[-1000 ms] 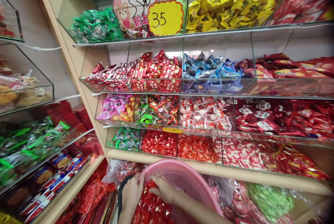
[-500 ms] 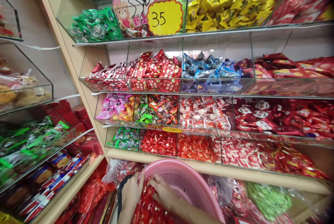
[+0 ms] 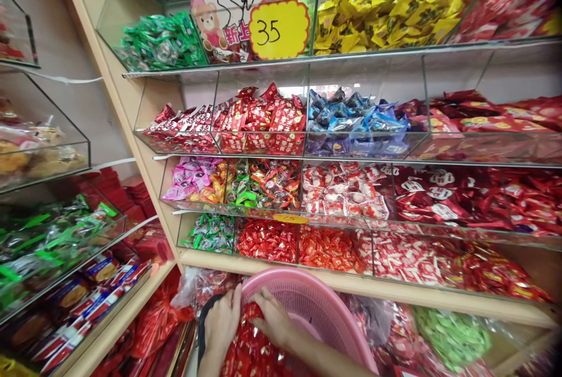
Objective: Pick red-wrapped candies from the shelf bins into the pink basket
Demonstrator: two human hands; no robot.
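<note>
At the bottom of the head view, a pink plastic basket (image 3: pixel 307 298) tilts toward me, with a clear bag of red wrapped candies (image 3: pixel 252 345) at its mouth. My left hand (image 3: pixel 222 321) grips the bag's left side, fingers curled over its top edge. My right hand (image 3: pixel 274 318) presses on the bag's upper right, fingers bent into the plastic, with the forearm running off the bottom edge. A dark strap or sleeve (image 3: pixel 202 330) shows beside the left wrist.
Clear acrylic bins (image 3: pixel 263 148) on wooden shelves hold green, red, blue, yellow, pink and white wrapped candies. A yellow price sign reading 35 (image 3: pixel 278 30) stands on the top row. More bins (image 3: pixel 52 236) line the left wall. Bagged sweets (image 3: pixel 452 336) lie under the lowest shelf.
Both hands have shifted only slightly on the candy bag; the right fingers have crept a little up and left. Basket and shelves stay as they were.
</note>
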